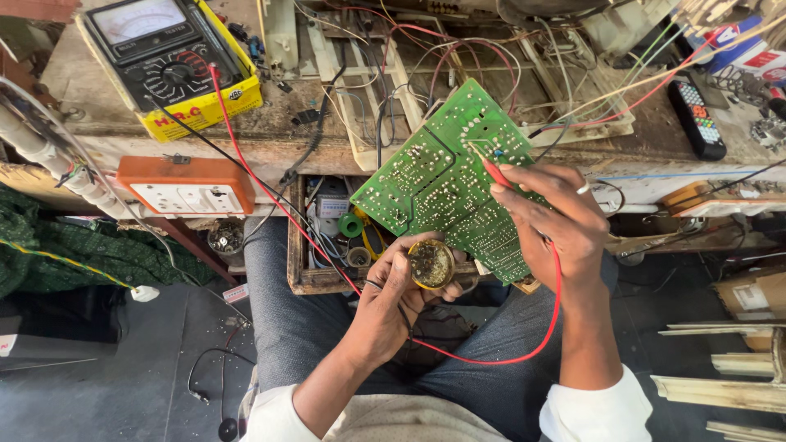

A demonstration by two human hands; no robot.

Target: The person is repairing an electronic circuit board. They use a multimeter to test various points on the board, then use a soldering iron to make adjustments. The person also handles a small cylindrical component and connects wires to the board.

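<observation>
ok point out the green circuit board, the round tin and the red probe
green circuit board (426,176): head view, on its bare solder side
round tin (431,263): head view, on its open top, in the left hand
red probe (494,172): head view, on its shaft above the right fingers

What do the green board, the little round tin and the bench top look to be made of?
The green board looks like rigid laminate with a glossy green coat, dotted with silvery solder points. The round tin in the left hand seems to be brassy metal, with dark, crusty contents. The bench top looks like worn, dusty wood, though grime leaves that uncertain.
</observation>
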